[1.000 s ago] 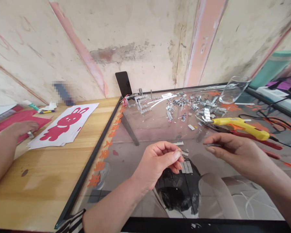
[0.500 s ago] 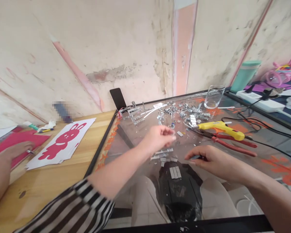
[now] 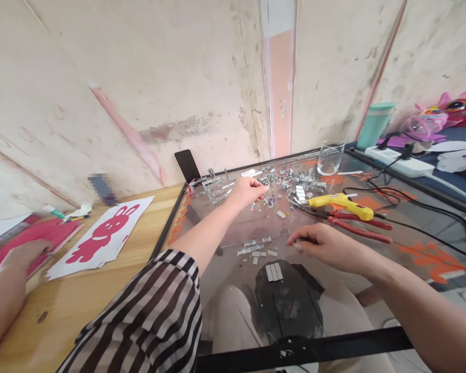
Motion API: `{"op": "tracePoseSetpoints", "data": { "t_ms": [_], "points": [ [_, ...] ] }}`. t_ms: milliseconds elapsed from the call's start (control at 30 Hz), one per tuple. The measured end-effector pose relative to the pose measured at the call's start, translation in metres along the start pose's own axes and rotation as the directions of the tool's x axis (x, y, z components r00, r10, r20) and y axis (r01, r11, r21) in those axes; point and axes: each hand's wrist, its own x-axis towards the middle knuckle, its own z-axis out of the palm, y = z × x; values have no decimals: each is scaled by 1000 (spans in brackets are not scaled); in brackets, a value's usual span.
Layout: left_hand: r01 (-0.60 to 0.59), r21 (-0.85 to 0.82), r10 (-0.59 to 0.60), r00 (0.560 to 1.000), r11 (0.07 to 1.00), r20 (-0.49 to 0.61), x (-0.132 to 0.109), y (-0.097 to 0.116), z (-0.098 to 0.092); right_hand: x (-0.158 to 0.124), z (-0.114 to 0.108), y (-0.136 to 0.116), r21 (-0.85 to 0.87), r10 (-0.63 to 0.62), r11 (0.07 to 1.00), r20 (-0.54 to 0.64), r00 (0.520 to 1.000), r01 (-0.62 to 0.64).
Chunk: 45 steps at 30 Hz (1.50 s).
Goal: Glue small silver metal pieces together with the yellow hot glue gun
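My left hand (image 3: 250, 190) reaches over the glass tabletop beside a scatter of small silvery pieces (image 3: 287, 178); its fingers are pinched together, and whatever they hold is too small to make out. My right hand (image 3: 312, 241) hovers nearer to me, its fingers curled around something dark that I cannot identify. Between and below the hands lie several small grey strips (image 3: 253, 247). Closer still, three flat grey pieces (image 3: 274, 272) sit side by side over a dark patch. A yellow glue gun (image 3: 344, 204) rests on red-handled pliers (image 3: 363, 230) to the right.
A drinking glass (image 3: 331, 158), green cup (image 3: 376, 124) and white power strip (image 3: 402, 161) stand at the back right, with black cables. A phone (image 3: 187, 166) leans at the back left. On the wooden table, another person's hand (image 3: 29, 254) touches red paper near a rabbit picture (image 3: 101, 235).
My left hand has moved forward and left, towards the scattered pieces. My right hand stays near the same spot over the table. The view has shifted slightly.
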Motion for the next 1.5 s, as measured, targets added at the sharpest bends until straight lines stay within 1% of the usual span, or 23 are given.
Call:
{"op": "tracePoseSetpoints", "data": {
  "t_ms": [100,200,300,400,467,533,600,633,700,733,767,867,933,967,1033,1100,1167,1267,1367,1500],
  "points": [
    [-2,53,4,999,999,-34,7,6,4,1,-1,-1,10,-8,1000,-42,999,9],
    [-16,105,27,995,994,-98,25,16,13,2,-3,0,17,10,1000,-85,996,-9],
    [-52,113,61,995,992,-78,43,23,20,4,-2,5,57,24,998,-106,994,-18],
    [-109,113,114,993,988,-37,57,27,22,6,0,9,86,28,996,-116,993,-18],
    [-136,109,140,990,985,-31,61,29,20,7,1,10,89,36,996,-125,992,-25],
    [-149,109,156,986,983,-59,59,31,16,7,-1,9,91,38,996,-136,990,-26],
    [-159,118,170,981,980,-91,48,32,10,6,-3,9,81,44,996,-136,990,-33],
    [-173,123,184,979,977,-88,38,31,7,5,-4,9,66,40,997,-127,991,-32],
    [-203,132,210,977,970,-42,6,25,0,5,-4,11,7,22,1000,-105,994,-22],
    [-220,139,222,975,966,0,-14,20,-3,5,-2,12,-35,13,999,-104,995,-17],
    [-256,187,245,966,948,82,-36,14,-5,5,0,14,-79,4,997,-108,994,-13],
    [-341,300,255,922,891,291,-102,-6,-8,6,10,16,-187,-16,982,-109,994,-5],
    [-350,368,207,904,861,374,-135,-17,-7,5,17,15,-230,-64,972,-66,996,47],
    [-336,399,176,905,853,386,-146,-22,-6,4,19,14,-246,-89,966,-39,995,76],
    [-301,443,130,918,844,375,-156,-29,-2,1,19,12,-270,-109,957,13,994,109],
    [-284,465,112,925,838,362,-155,-33,3,-3,14,9,-277,-96,955,57,994,109],
    [-292,470,120,924,833,362,-151,-36,7,-5,8,9,-278,-83,955,84,993,103],
    [-325,459,144,911,827,386,-149,-39,12,-6,2,13,-275,-91,954,103,991,116],
    [-338,442,155,904,831,399,-152,-44,15,-4,5,17,-269,-121,952,106,987,145],
    [-328,436,163,913,838,374,-156,-51,17,1,15,17,-318,-131,935,107,986,159]
  ]
}}
